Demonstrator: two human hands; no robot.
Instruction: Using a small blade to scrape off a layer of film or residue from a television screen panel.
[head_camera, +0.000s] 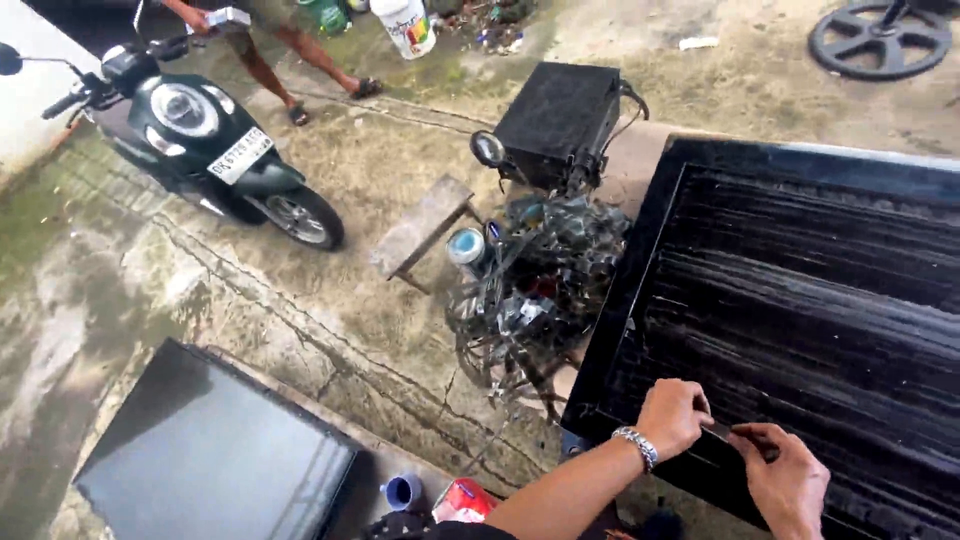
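Head view: the left hand (675, 415) and right hand (785, 475) are meeting over the near edge of a black finned panel (800, 290), both pinching a small flat tool (717, 431) (its kind is too small to tell). Left of the grip a tangle of wires (535, 290) is lying; beyond that, a wooden stool (422, 225) and a scooter (200, 140). Below-left, a blue cup (402, 491) is sitting beside a dark panel (215, 450).

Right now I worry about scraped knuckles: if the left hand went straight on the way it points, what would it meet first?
The left hand points toward the right hand, so it would likely meet those fingers first, above the large black finned radiator panel; depth is unclear.
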